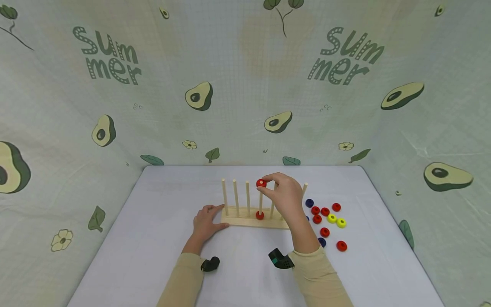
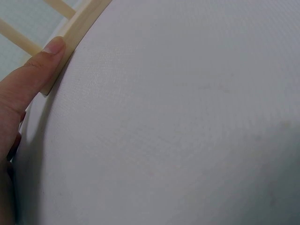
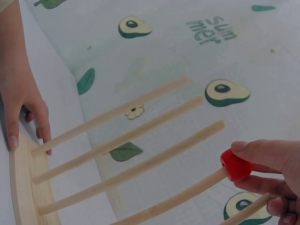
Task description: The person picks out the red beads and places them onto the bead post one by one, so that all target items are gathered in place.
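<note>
A pale wooden peg stand (image 1: 245, 219) with several upright pegs sits on the white table. My left hand (image 1: 206, 222) holds the left end of its base, thumb (image 2: 51, 49) against the front edge and fingers round toward the back. High up, my right hand (image 1: 285, 194) pinches a red ring (image 1: 261, 183) between thumb and fingers. That ring is at the top of a middle peg, whose tip shows in its hole. Another red ring (image 1: 259, 215) lies at the foot of the same peg. The right hand and forearm hide part of the stand's right side.
Right of the stand lie loose rings: several red ones, such as a red ring (image 1: 342, 246), yellow rings (image 1: 341, 222), and blue rings (image 1: 309, 203), some partly behind the right forearm. A printed cloth (image 1: 238, 140) hangs behind and beside the table (image 1: 153, 238).
</note>
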{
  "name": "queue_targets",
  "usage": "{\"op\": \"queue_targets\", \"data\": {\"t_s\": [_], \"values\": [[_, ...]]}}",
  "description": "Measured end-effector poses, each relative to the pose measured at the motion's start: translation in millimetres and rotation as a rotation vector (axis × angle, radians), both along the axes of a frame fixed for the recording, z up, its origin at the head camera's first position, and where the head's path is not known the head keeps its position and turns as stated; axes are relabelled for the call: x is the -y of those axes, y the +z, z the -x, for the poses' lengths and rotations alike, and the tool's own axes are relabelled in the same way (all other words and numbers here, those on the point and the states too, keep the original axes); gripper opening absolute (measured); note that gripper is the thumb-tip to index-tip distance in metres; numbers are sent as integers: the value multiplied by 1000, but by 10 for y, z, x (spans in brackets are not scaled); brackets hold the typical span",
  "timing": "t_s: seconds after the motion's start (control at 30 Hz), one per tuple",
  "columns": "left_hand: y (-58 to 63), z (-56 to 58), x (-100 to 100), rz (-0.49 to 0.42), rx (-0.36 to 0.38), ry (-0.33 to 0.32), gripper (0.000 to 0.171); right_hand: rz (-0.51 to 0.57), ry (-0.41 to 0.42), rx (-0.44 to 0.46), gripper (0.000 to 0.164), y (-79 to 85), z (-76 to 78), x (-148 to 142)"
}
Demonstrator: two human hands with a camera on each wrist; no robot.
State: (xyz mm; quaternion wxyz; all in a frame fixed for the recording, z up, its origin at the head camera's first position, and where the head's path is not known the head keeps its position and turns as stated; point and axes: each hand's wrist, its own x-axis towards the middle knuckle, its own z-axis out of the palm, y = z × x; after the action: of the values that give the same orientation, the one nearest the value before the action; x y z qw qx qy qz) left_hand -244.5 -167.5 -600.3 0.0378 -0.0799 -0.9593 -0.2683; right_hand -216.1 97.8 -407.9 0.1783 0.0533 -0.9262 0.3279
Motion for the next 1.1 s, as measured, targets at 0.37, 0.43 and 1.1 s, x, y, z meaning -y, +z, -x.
{"op": "queue_targets", "data": {"t_s": [0.37,0.43,1.1], "values": [[6,-1,0,-2,11,0,73,-54,-1,-24,25,-6,8,1],[3,-1,-2,-3,14,2,73,-64,0,-27,25,-11,11,1],[89,-33,-18,12,20,-5,73,-41,103,-94,29,-41,5,-88]]}}
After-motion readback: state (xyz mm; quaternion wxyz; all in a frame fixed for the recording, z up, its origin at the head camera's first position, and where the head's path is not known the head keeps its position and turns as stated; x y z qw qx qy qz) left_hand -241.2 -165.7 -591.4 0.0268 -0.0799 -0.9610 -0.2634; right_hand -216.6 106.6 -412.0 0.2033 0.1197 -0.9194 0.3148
